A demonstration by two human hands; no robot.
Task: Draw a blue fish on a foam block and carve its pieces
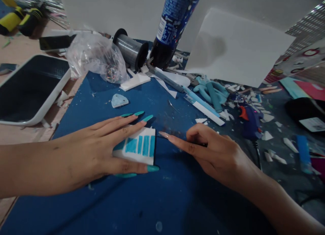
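My left hand (pixel 101 147) lies flat on a blue mat with its fingers spread. It presses on a small white piece (pixel 153 157) painted with teal stripes, which shows between thumb and fingers. Just right of that piece, my right hand (pixel 213 147) is closed around a thin, dark, pointed tool (pixel 160 136). Its index finger is stretched along the tool, whose tip meets or nearly meets the piece's right edge. Most of the tool is hidden in the hand, so its kind cannot be made out. A pale blue rounded scrap (pixel 119 101) lies beyond my left hand.
Behind stand a dark bottle (pixel 170 28), a wire spool (pixel 130 49) and a plastic bag (pixel 95 57). Light blue scissors (pixel 212 92), a craft knife (pixel 166 79) and a glue gun (pixel 250 121) lie among white scraps. A black tray (pixel 64 74) is on the left.
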